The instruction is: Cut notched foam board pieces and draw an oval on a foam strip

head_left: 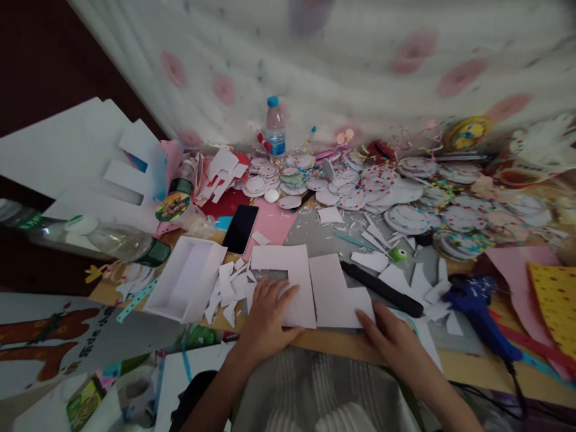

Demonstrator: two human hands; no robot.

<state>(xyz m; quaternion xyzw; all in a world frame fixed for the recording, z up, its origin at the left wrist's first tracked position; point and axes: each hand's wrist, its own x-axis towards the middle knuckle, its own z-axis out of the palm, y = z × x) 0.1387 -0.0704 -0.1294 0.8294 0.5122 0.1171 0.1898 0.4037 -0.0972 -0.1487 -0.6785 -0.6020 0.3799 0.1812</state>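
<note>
Two white cut boards lie side by side at the table's front edge. My left hand (271, 315) rests with spread fingers on the left board (299, 276), which has a rectangular cutout. At the lower right corner of the right board (330, 285), my right hand (389, 333) pinches the edge between thumb and fingers. That board has a notch at its upper right. White scraps (229, 288) lie left of the boards, and a black bar-shaped tool (382, 289) lies to their right.
A white open box (186, 279), a phone (240, 229) and plastic bottles (121, 240) are on the left. Decorated discs (342, 180) and an upright bottle (275, 129) stand behind. A blue glue gun (481, 312) lies right, its cable hanging off the edge.
</note>
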